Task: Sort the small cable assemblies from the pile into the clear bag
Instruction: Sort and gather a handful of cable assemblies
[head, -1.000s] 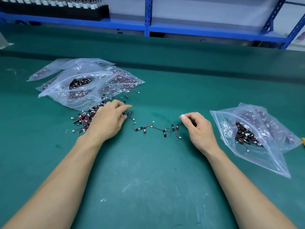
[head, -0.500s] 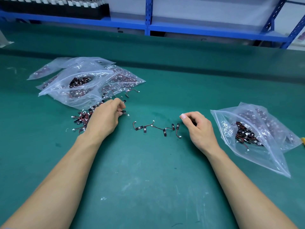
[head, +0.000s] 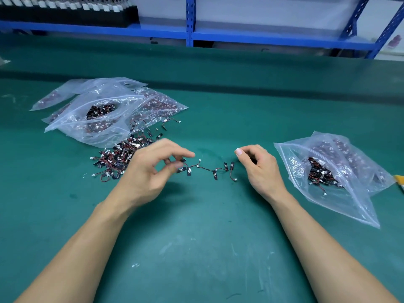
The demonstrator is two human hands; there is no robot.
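Note:
A pile of small black-and-red cable assemblies [head: 118,159] lies left of centre on the green mat. A short row of separated assemblies [head: 215,171] lies between my hands. My left hand [head: 150,171] hovers at the row's left end and pinches one cable assembly [head: 182,160] between thumb and fingers. My right hand [head: 261,169] rests on the mat at the row's right end, fingers loosely curled, with nothing visible in it. The open clear bag [head: 341,206] lies just right of it with several assemblies inside.
Several other clear bags [head: 72,119] holding assemblies are stacked behind the pile at the left. A yellow object [head: 399,180] shows at the right edge. Blue shelving [head: 190,36] runs along the back of the green mat [head: 196,248].
My left hand has lifted off the pile and moved right to the row's left end with one assembly pinched. My right hand has stayed put.

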